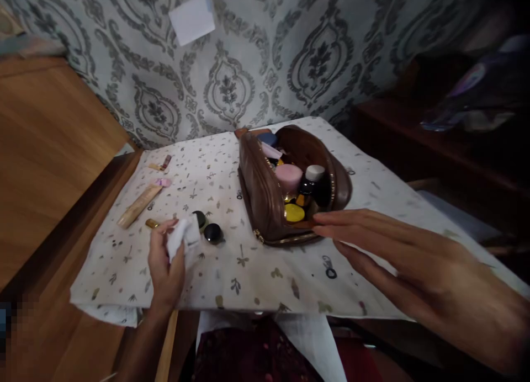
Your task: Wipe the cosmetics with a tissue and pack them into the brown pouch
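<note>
My left hand (165,266) is closed around a crumpled white tissue or cloth (182,237) over the left part of the table. Just right of it lie a round black-lidded jar (213,233) and a dark green round lid or jar (199,219). A small gold-coloured item (152,223) rests behind the fingers. My right hand (406,266) reaches in with fingers stretched out, its tips at the near right edge of an unzipped brown toiletry bag (265,200). Inside the bag are a pink round container (289,176), a white-capped dark bottle (314,175) and a yellow lid (294,212).
A beige tube (139,205) and small cosmetic items (160,164) lie at the table's left. The table has a printed white cloth (248,282). A wooden cabinet (53,150) stands left, dark furniture (389,133) right, and a patterned wall (265,56) behind.
</note>
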### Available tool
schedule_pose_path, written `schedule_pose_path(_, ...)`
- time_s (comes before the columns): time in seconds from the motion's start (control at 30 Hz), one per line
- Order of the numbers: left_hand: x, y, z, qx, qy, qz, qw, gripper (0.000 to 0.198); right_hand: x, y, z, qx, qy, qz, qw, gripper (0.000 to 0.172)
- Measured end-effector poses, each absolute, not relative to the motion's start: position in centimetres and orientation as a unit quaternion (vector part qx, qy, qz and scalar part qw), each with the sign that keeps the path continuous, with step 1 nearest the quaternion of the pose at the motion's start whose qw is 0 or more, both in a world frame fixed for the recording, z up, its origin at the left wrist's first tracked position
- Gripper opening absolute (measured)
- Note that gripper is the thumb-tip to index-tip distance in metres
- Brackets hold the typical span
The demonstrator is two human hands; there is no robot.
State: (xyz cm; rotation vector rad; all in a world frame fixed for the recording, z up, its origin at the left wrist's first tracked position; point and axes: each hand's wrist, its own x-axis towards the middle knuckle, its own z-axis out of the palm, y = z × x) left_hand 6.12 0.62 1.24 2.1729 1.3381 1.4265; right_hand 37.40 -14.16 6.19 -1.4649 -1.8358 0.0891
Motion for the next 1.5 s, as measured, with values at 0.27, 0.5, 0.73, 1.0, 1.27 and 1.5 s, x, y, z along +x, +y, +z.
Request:
schedule_pose_path(0.27, 3.7, 2.8, 1.4, 0.666, 0.508, 0.523, 0.156, 0.021, 30.3, -10.4, 3.5, -0.484, -0.797, 0.183, 0.310, 0.028)
schedule_pose_path(0.5, 4.6, 2.9, 0.9, 0.742, 0.459, 0.462, 0.159, 0.028, 24.0, -2.5, -0.8, -0.584, -0.718, 0.249, 0.287, 0.047)
schedule_pose_path(0.73, 4.6, 3.4, -0.8, 0.846, 0.373, 0.379, 0.037, 0.035, 21.5, 0.2, -2.2, -0.643, -0.686, 0.203, 0.274, 0.030)
schedule_pose_path(1.0, 5.5, 5.7, -1.8, 0.884, 0.371, 0.283, -0.033, 0.043, 21.8, 0.1, -3.6, -0.622, -0.698, 0.179, 0.306, 0.028)
schedule_pose_path(1.27, 5.9, 6.7, -3.3, 0.891, 0.396, 0.224, -0.016, 0.053, 22.2, 0.1, -3.5, -0.604, -0.703, 0.196, 0.319, 0.036)
schedule_pose_path(1.5, 6.0, 6.8, -3.2, 0.882, 0.398, 0.249, 0.038, 0.051, 22.2, 0.1, -3.1, -0.606, -0.700, 0.205, 0.318, 0.040)
